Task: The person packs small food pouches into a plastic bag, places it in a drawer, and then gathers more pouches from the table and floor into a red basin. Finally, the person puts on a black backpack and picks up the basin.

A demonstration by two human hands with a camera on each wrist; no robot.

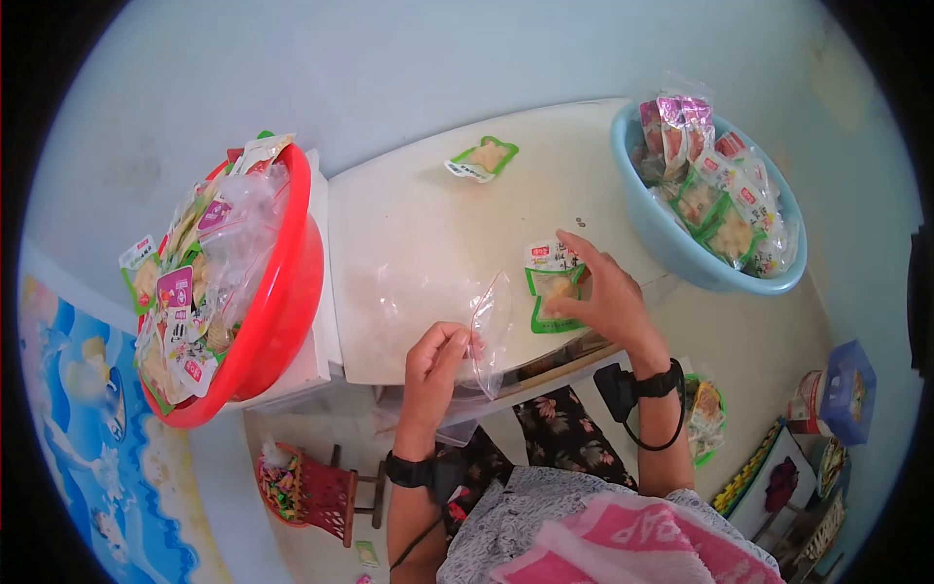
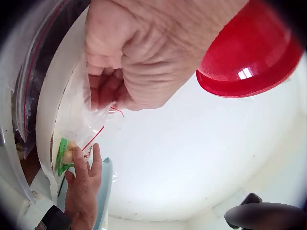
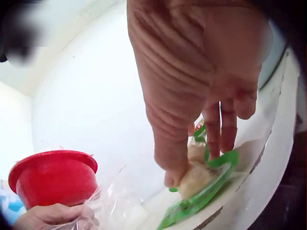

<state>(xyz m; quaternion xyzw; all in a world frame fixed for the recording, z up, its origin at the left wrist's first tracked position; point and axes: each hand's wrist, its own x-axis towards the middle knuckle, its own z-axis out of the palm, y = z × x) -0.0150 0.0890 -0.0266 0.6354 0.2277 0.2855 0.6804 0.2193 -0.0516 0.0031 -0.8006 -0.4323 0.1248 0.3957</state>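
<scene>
Between thumb and fingers, my left hand [image 1: 431, 378] pinches a clear zip bag [image 1: 494, 326] near the table's front edge. The bag has a red line along its mouth and hangs toward the right. My right hand [image 1: 615, 304] is over a small green-and-white food packet [image 1: 553, 316], with thumb and fingers spread apart. In the right wrist view, the thumb tip is right at the packet's pale contents [image 3: 196, 179], and the other fingers reach down on its far side. A similar packet [image 1: 489, 156] lies farther back on the white table [image 1: 418, 224].
A red basin [image 1: 302, 292] heaped with packets and clear bags stands at the left. At the right is a light blue basin [image 1: 632, 204] holding filled bags. A red basket [image 1: 326, 496] sits below left, and a blue box [image 1: 848, 394] at the far right. A wall runs behind the table.
</scene>
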